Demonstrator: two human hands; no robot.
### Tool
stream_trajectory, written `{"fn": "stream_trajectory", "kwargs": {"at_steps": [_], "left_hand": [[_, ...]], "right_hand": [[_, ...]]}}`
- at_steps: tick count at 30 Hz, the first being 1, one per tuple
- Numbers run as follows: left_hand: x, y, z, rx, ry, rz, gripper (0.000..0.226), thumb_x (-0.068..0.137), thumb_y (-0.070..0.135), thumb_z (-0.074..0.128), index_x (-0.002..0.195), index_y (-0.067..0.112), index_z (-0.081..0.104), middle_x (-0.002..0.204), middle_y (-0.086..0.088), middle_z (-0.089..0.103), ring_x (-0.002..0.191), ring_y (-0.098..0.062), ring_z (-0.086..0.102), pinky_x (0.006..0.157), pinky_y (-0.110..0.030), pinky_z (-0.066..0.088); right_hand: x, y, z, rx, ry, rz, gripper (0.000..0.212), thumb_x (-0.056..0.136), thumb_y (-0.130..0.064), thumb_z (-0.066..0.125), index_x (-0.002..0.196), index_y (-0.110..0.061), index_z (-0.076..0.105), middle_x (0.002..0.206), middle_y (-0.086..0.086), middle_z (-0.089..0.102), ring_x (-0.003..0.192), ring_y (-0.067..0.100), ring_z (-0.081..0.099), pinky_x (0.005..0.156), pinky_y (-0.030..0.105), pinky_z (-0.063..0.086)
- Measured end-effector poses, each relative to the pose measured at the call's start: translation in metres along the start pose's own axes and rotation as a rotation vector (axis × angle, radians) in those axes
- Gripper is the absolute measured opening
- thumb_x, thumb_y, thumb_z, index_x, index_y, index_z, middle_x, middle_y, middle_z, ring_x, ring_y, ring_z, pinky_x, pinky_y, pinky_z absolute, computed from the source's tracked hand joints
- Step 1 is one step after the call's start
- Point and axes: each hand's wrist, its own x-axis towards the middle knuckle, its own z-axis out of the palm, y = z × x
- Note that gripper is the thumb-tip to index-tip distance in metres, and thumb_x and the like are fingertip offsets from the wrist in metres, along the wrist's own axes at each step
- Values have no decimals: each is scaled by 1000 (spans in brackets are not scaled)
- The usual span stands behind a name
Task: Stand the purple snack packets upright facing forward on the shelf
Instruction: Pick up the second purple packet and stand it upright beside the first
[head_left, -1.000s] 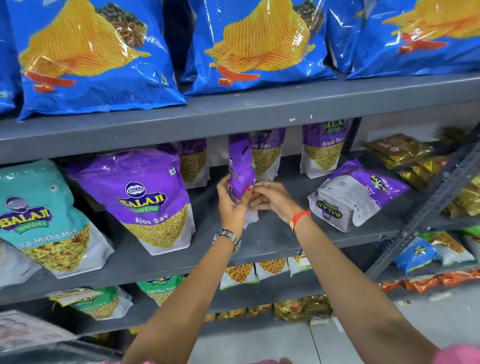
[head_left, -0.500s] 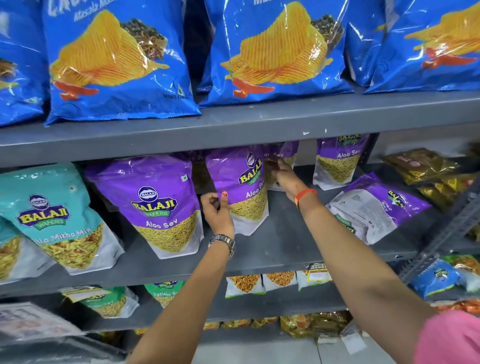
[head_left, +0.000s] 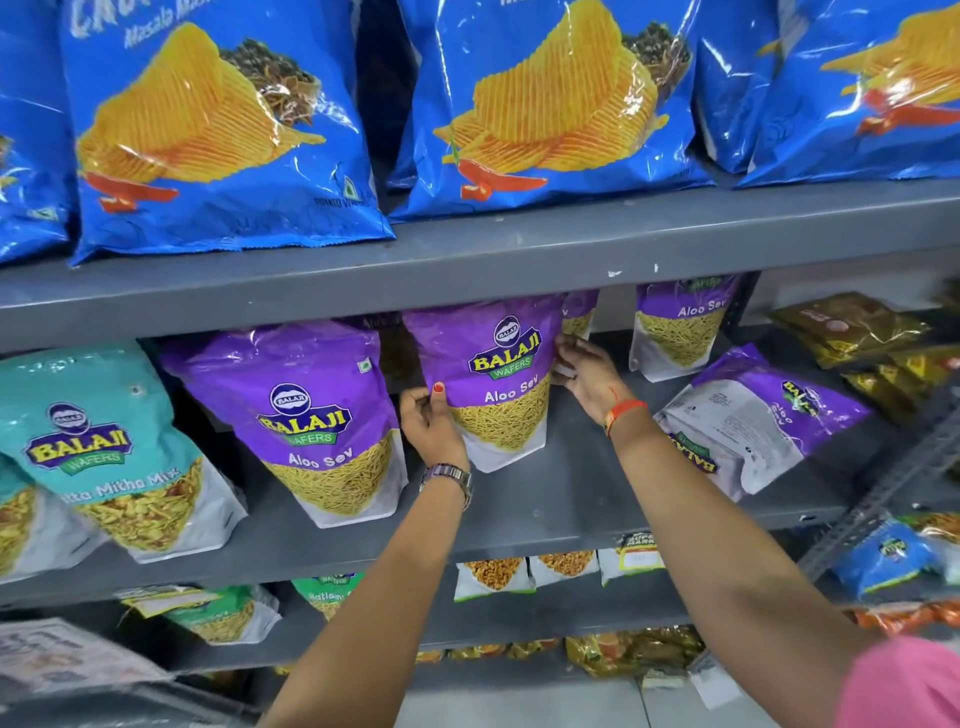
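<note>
A purple Aloo Sev packet (head_left: 493, 379) stands upright and faces forward on the middle grey shelf (head_left: 545, 504). My left hand (head_left: 431, 426) pinches its left edge and my right hand (head_left: 584, 369) holds its right edge. Another purple packet (head_left: 311, 415) stands upright to its left. Further purple packets (head_left: 680, 327) stand upright at the back. One purple packet (head_left: 753, 421) lies tipped on its side at the right, its back label showing.
Large blue chip bags (head_left: 218, 130) fill the shelf above. Teal Balaji packets (head_left: 98, 447) stand at the left, gold packets (head_left: 857, 332) at the right. Smaller packets sit on lower shelves (head_left: 493, 571). A slanted metal brace (head_left: 893, 483) crosses the right side.
The held packet turned from edge-on to facing forward and now stands on the shelf. My hands moved apart to its left and right edges. The camera came closer.
</note>
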Motion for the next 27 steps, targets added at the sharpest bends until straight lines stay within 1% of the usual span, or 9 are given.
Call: {"fn": "stream_trajectory", "kwargs": {"at_steps": [3,5,9,11,13,15,19,23,27], "left_hand": [[-2,3,3,-57,30,-18,5,87,-2,49,86,4,48,66,4,46,48,16,49,54,1,38],[-3,3,2,-72,25,-28,13,89,-3,45,99,-2,52,68,5,46,47,17,49,50,1,38],[-6,-2,-3,-56,-72,-141,31,92,4,42,119,-10,44,92,-5,53,67,6,53,53,3,41],[-6,-4,-4,-38,-175,-232,36,94,15,42,125,-3,42,108,-9,53,88,-15,55,63,-6,48],[-6,-1,-5,-36,-239,-260,38,94,18,42,127,-1,43,119,-16,54,102,-20,50,84,-25,47],[-8,3,-8,-28,-246,-259,39,94,19,42,128,0,44,123,-17,54,106,-19,49,92,-30,41],[-15,6,-21,2,-228,-243,37,93,21,44,125,2,49,114,-5,55,89,-5,54,86,-18,46],[-22,6,-35,20,-228,-278,41,93,24,44,129,4,45,128,-8,51,116,-16,47,100,-28,34],[-30,7,-45,1,-238,-239,39,94,20,42,128,2,46,116,-1,49,109,-11,42,94,-22,32]], "right_hand": [[-5,5,0,81,11,-4,21,96,-6,43,82,-17,55,52,-13,67,43,-2,57,70,24,45],[-9,6,1,82,-4,-9,18,97,-12,43,89,-20,57,73,-11,71,64,2,65,75,22,48],[-17,13,0,-104,-118,28,33,99,-35,33,124,-20,49,110,-1,62,100,13,59,96,29,44],[-22,17,-2,-223,-148,70,48,97,-47,28,137,-23,39,125,-1,56,113,15,53,104,36,37],[-27,19,-2,-284,-153,93,53,94,-55,26,141,-31,33,136,-3,50,123,16,47,104,42,33],[-32,22,0,-296,-120,106,57,92,-60,24,142,-34,30,145,-5,45,132,17,41,112,49,26],[-45,28,4,-268,-95,104,57,91,-61,27,142,-36,27,149,-4,40,138,20,36,115,57,19],[-70,32,8,-217,-86,81,54,93,-56,28,143,-33,29,147,-3,43,133,18,41,107,53,30],[-91,40,10,-198,-53,74,52,93,-57,31,139,-34,36,143,-5,49,130,16,45,106,53,35]]}}
